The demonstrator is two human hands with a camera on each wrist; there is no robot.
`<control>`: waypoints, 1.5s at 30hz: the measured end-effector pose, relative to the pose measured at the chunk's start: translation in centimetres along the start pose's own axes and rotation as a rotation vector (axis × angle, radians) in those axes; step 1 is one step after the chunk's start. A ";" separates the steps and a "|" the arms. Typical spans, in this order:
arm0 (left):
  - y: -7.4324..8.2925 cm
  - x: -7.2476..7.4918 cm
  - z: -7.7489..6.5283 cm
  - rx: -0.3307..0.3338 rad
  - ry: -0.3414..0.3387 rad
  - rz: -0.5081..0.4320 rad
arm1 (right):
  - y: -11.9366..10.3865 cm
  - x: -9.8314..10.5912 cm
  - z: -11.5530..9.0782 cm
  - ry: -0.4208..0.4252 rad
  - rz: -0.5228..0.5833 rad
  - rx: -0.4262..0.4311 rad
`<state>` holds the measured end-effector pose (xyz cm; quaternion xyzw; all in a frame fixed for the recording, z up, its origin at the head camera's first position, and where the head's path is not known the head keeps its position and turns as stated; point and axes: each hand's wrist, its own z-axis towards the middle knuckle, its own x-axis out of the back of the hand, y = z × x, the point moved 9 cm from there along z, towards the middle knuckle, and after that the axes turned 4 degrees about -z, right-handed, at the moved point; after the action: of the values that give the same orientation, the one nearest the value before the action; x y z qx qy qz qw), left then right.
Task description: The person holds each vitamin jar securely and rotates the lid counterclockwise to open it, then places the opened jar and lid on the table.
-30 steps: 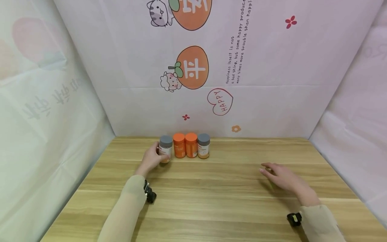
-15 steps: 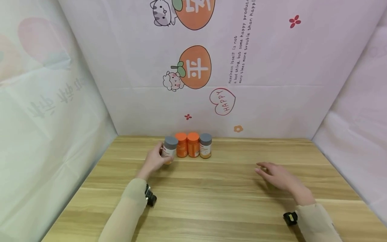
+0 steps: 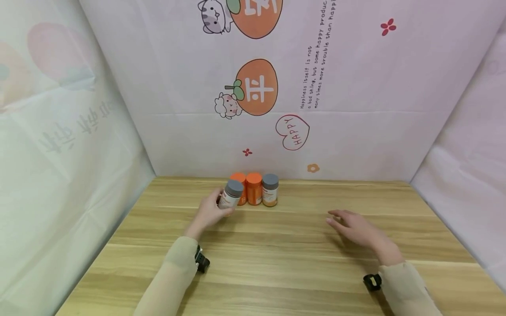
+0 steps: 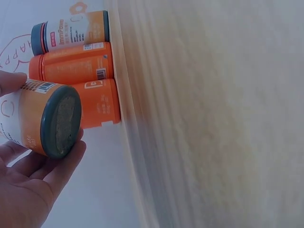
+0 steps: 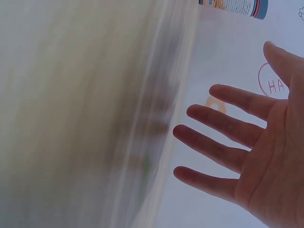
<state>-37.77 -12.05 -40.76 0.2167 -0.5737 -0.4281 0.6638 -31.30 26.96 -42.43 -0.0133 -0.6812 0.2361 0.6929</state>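
My left hand [image 3: 209,212] grips a jar with a grey lid [image 3: 230,195], thumb on one side and fingers on the other. The jar leans to the right, and in the left wrist view its dark base [image 4: 62,122] shows, lifted off the table. Just behind it two orange jars [image 3: 254,189] stand side by side; the held jar partly covers the left one. A second grey-lidded jar [image 3: 270,190] stands upright at the right end of that row. Off to the right, my right hand [image 3: 357,228] hovers over the table with fingers spread, holding nothing.
The wooden table [image 3: 276,254] runs back to a printed white cloth wall [image 3: 340,145]. Cloth also hangs at the left side [image 3: 79,175] and the right side [image 3: 474,166]. A small black camera sits on each wrist.
My left hand has raised the grey-lidded jar from its upright stand and carried it right, tilting it, in front of the left orange jar. My right hand has drifted slightly left.
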 end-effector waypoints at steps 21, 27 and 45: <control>3.2 -2.9 -0.3 -0.119 -0.039 -0.019 | -2.7 -0.7 1.3 0.006 0.046 0.053; 3.5 -3.9 -0.3 -0.119 -0.064 -0.003 | -3.5 -1.1 1.6 0.003 0.045 0.063; 4.7 -6.2 -0.4 -0.127 -0.087 -0.007 | -5.2 -1.6 2.4 0.027 0.079 0.070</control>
<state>-35.72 -4.55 -40.75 0.1572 -0.5729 -0.4749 0.6492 -31.96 21.08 -42.03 -0.0188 -0.6620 0.2867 0.6923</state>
